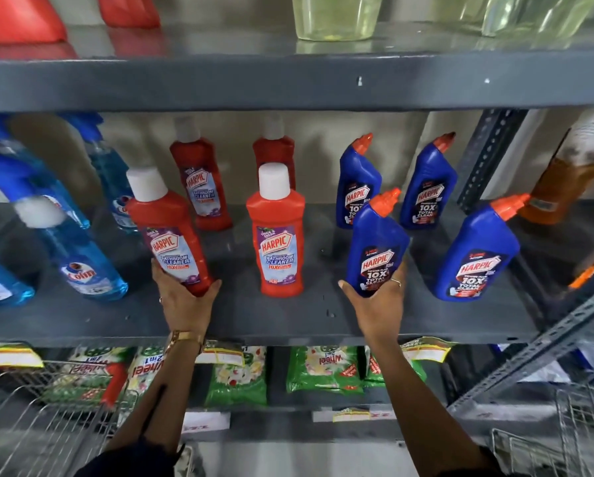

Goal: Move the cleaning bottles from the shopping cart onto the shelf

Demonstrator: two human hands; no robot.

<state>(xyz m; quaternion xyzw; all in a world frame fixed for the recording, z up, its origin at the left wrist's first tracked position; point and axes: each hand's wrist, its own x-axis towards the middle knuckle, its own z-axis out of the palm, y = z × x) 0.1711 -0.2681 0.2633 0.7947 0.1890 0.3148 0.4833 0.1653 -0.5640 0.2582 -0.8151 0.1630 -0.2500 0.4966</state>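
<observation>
Two bottles (167, 232) in two hands (184, 297)

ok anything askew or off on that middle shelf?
Only the two held bottles: the red Harpic bottle in the left hand and the blue Harpic bottle in the right hand both lean, not yet set upright. No spills or damage visible.

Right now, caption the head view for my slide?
Left hand sets a red bottle and right hand a blue bottle on the shelf.
</observation>
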